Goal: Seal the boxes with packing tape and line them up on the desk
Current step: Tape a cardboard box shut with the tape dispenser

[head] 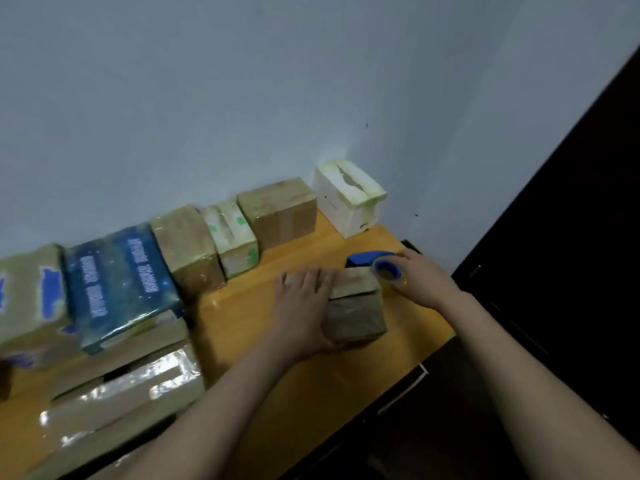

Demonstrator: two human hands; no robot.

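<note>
A small brown box (355, 311) sits on the orange-wood desk (249, 341). The left hand (304, 306) presses on its top, fingers straight and spread. Just right of the box, the right hand (424, 280) curls round a blue tape dispenser (384, 268). Behind the box, taped boxes (280, 213) line the pale blue-grey wall (242, 98) (a dark cabinet (571, 220) stands farther right).
</note>
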